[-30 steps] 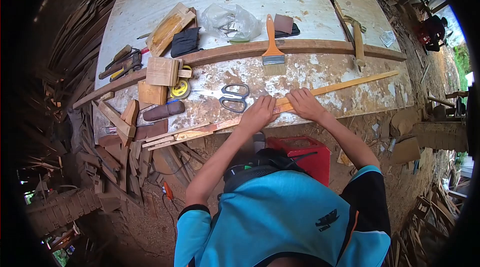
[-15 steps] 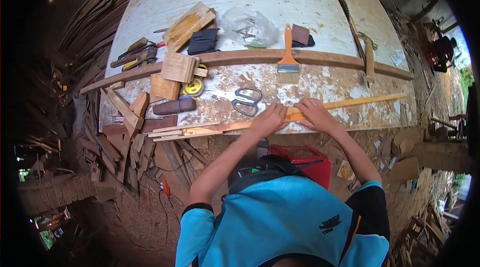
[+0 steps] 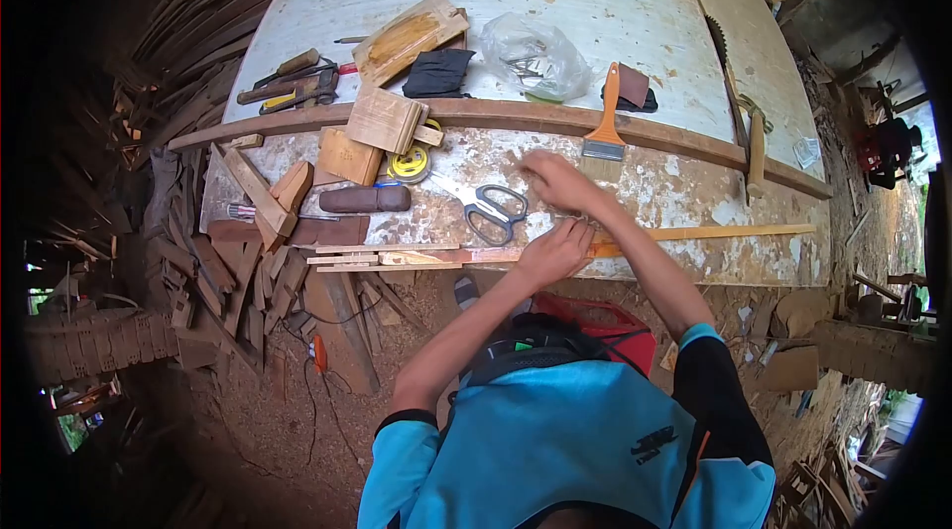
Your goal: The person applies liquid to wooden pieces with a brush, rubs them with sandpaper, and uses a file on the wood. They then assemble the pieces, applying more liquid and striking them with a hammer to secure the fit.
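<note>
My left hand [image 3: 557,251] is closed on a long thin wooden strip [image 3: 729,232] that lies along the near edge of the workbench. The strip's left part rests among several thin slats [image 3: 397,257]. My right hand [image 3: 560,182] is off the strip, above the bench, its slightly blurred fingers stretched leftward with nothing visible in them. Just left of it lie grey-handled scissors [image 3: 496,214], blades pointing left. Beyond them are a yellow tape measure [image 3: 408,165] and some wooden blocks [image 3: 385,119]. A paintbrush [image 3: 608,117] with an orange handle leans on a brown wooden bar [image 3: 496,113].
A plastic bag [image 3: 535,55], black cloth [image 3: 438,73] and a hammer [image 3: 315,88] lie beyond the bar. A saw [image 3: 729,83] and a wooden-handled tool [image 3: 757,154] are at the right. Scrap wood [image 3: 233,301] piles up at left, and a red stool [image 3: 625,336] stands below the bench.
My right hand has let go of the strip and moved up and left toward the scissors. My left hand stays on the strip. The whole view has shifted slightly.
</note>
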The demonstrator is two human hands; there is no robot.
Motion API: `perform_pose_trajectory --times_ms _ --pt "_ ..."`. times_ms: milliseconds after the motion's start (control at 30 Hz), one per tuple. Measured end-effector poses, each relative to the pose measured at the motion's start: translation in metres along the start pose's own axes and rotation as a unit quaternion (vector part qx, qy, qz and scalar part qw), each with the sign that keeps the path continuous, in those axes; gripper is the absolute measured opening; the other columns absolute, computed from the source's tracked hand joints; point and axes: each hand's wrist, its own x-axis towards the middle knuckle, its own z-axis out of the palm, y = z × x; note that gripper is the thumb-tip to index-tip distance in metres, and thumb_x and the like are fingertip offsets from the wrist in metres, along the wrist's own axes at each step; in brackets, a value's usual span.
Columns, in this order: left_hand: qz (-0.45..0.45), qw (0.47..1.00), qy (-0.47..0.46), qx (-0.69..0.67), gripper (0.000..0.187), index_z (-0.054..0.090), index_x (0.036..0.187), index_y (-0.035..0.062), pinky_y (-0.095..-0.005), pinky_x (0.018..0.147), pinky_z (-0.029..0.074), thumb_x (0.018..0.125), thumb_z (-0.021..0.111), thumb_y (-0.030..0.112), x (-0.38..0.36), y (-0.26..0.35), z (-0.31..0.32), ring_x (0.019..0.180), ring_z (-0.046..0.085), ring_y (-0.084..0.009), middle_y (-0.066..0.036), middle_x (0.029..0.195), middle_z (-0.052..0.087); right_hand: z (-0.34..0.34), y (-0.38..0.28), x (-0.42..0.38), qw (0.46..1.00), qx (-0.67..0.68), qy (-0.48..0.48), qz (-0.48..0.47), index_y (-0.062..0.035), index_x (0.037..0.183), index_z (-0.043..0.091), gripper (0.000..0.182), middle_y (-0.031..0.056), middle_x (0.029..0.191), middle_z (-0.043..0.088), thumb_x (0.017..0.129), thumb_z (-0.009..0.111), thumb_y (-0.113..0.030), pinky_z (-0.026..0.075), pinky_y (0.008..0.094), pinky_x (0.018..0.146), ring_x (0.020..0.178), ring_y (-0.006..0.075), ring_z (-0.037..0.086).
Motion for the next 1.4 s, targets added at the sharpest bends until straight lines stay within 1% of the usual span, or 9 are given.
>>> perform_pose_trajectory --times_ms 100,167,267,467,667,767,967,1200,1400 --pt "-0.019 0.999 -0.027 -0.016 0.039 0.053 0.103 -0.0023 -0.0320 0.082 0.044 0.078 0.059 0.027 -0.002 0.003 0.001 0.091 0.051 -0.0251 -0.013 0.096 0.053 -0.004 0.025 0.022 0.960 -0.214 -0.037 -0.179 -0.0153 0.125 0.048 0.049 0.0082 0.138 0.036 0.078 0.051 -0.002 0.038 0.0371 0.099 0.123 0.0284 0.040" --pt "-0.009 0.999 -0.032 -0.012 0.040 0.052 0.104 -0.0029 -0.0322 0.082 0.045 0.077 0.060 0.027 0.003 0.005 -0.004 0.092 0.051 -0.0253 -0.013 0.096 0.053 0.005 0.034 0.029 0.952 -0.228 -0.111 -0.173 -0.0188 0.124 0.049 0.046 0.0037 0.135 0.040 0.080 0.051 -0.005 0.039 0.0370 0.100 0.123 0.0271 0.040" --pt "0.028 0.998 0.059 0.004 0.028 0.054 0.092 -0.0005 -0.0294 0.078 0.044 0.080 0.056 0.025 0.006 0.003 -0.004 0.085 0.050 -0.0213 -0.010 0.085 0.052 -0.008 0.025 0.027 0.940 -0.244 -0.156 -0.179 -0.0141 0.120 0.050 0.040 0.0075 0.134 0.040 0.081 0.049 -0.006 0.046 0.0362 0.092 0.119 0.0286 0.043" --pt "-0.001 1.000 0.014 -0.025 0.040 0.052 0.104 -0.0050 -0.0307 0.083 0.044 0.081 0.057 0.027 0.009 0.001 -0.019 0.093 0.050 -0.0242 -0.015 0.100 0.054 -0.002 0.025 0.011 0.928 -0.297 -0.126 -0.185 0.0003 0.094 0.056 0.019 0.0097 0.104 0.051 0.077 0.048 -0.005 0.051 0.0332 0.081 0.101 0.0257 0.053" --pt "-0.009 0.998 0.017 -0.055 0.047 0.049 0.112 -0.0082 -0.0322 0.090 0.042 0.080 0.058 0.025 0.009 -0.004 -0.006 0.102 0.049 -0.0281 -0.020 0.111 0.053 0.004 0.014 0.006 0.923 -0.333 -0.089 -0.173 0.0012 0.077 0.059 0.011 0.0106 0.089 0.058 0.075 0.049 -0.004 0.053 0.0328 0.073 0.090 0.0265 0.058" --pt "-0.004 0.999 0.021 -0.049 0.047 0.050 0.112 -0.0080 -0.0327 0.091 0.041 0.079 0.059 0.024 0.009 -0.004 -0.003 0.103 0.049 -0.0288 -0.019 0.110 0.054 0.016 0.026 0.011 0.946 -0.282 -0.045 -0.154 0.0028 0.074 0.059 0.009 0.0143 0.080 0.060 0.072 0.053 -0.003 0.051 0.0350 0.070 0.080 0.0283 0.061" --pt "-0.027 0.997 -0.016 -0.068 0.047 0.050 0.111 -0.0073 -0.0330 0.090 0.041 0.077 0.061 0.024 0.009 -0.002 -0.006 0.101 0.049 -0.0282 -0.018 0.107 0.053 -0.026 0.010 -0.041 0.995 0.041 0.091 0.016 0.0024 0.079 0.061 0.015 0.0212 0.071 0.059 0.068 0.060 -0.008 0.048 0.0389 0.064 0.069 0.0346 0.061" --pt "-0.045 0.993 -0.038 -0.106 0.042 0.051 0.106 -0.0063 -0.0326 0.089 0.042 0.076 0.061 0.022 0.011 -0.003 -0.009 0.100 0.048 -0.0272 -0.016 0.102 0.053 -0.037 -0.002 -0.163 0.953 0.129 0.174 0.214 0.0012 0.083 0.064 0.013 0.0160 0.074 0.064 0.071 0.063 -0.005 0.049 0.0306 0.062 0.066 0.0253 0.063" --pt "-0.033 0.991 -0.017 -0.131 0.044 0.049 0.108 -0.0049 -0.0374 0.083 0.043 0.076 0.063 0.022 0.012 -0.005 -0.008 0.094 0.050 -0.0324 -0.019 0.097 0.053 -0.018 -0.014 -0.154 0.964 0.072 0.188 0.176 0.0013 0.079 0.065 0.009 0.0145 0.073 0.063 0.073 0.064 -0.005 0.049 0.0323 0.062 0.064 0.0256 0.061"
